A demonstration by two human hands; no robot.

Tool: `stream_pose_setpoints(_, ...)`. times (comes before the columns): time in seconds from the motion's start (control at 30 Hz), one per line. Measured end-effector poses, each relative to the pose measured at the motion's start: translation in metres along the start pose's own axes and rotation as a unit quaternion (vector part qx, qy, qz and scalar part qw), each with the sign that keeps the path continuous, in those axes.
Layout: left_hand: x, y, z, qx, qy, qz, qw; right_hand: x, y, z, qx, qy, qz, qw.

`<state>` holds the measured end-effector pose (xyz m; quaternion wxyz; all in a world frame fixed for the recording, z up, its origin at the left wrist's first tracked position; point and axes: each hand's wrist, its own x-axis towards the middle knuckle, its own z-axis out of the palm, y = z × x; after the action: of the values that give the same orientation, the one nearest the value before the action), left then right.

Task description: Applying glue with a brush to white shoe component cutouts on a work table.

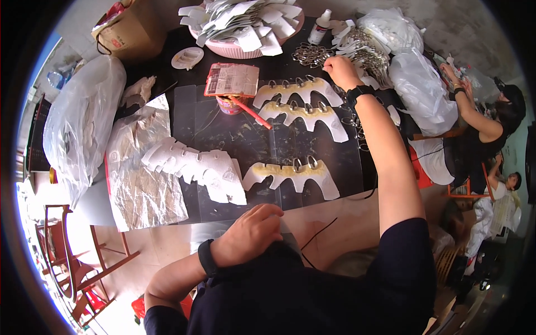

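At the far right of the table, my right hand has its fingertips pinched together beside a pile of metal rings; whatever is between them is too small to make out. Loosely curled, my left hand hovers by the near table edge, with nothing visible in it. Just beyond it lies a white scalloped piece with a yellowish smeared edge and two metal rings standing on its right part. Two similar pieces, the farther one and the nearer one, carry several rings each. Overlapping white blank pieces lie to the left.
A can with a red-handled tool stands mid-table under a stained card. Behind are a pink basin of white pieces and a spray bottle. Plastic bags flank the table. A co-worker sits at right.
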<state>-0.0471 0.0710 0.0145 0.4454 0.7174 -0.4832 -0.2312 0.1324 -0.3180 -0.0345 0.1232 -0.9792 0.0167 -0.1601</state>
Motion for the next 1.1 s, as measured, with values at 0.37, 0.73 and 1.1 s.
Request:
stream_pose_setpoints(0.37,-0.001,-0.001,0.022,0.018,0.031,-0.023,0.999,0.009,-0.014,-0.012,-0.081,-0.042,0.084,0.992)
stream_pose_setpoints(0.73,0.015,-0.013,0.019,0.195,0.073,0.013,0.978,-0.118,-0.120,-0.086,0.452,-0.219,0.154,0.851)
stream_pose_setpoints(1.1,0.024,-0.027,0.029,0.232,0.067,0.029,0.970,-0.151,-0.173,-0.036,0.350,-0.259,0.118,0.892)
